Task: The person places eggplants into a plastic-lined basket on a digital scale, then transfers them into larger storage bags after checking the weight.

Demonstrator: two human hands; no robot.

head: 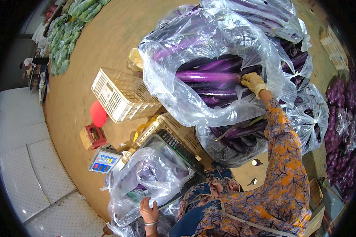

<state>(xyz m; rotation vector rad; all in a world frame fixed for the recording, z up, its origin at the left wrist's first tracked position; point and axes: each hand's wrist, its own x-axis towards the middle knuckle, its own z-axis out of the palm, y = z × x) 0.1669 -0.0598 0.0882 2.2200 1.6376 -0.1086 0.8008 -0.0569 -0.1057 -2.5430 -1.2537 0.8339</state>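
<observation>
My right hand (254, 83), in a yellowish glove, grips the stem end of a long purple eggplant (209, 76). That eggplant lies over several others in the mouth of a large clear plastic bag (163, 89). At the lower middle, my bare left hand (149, 211) is at the near edge of a smaller clear plastic bag (163, 171), thumb and fingers apart. Some purple shows through this bag's film, and it lines a dark plastic crate (178, 148). Whether my left fingers touch the film is unclear.
A digital scale (105, 160) stands left of the dark crate. Beyond it are a red stool (95, 137), a red round object (98, 114) and a white slatted crate (121, 97). More bagged eggplants (240, 136) lie nearby. Two cut eggplant ends (256, 162) lie on the floor.
</observation>
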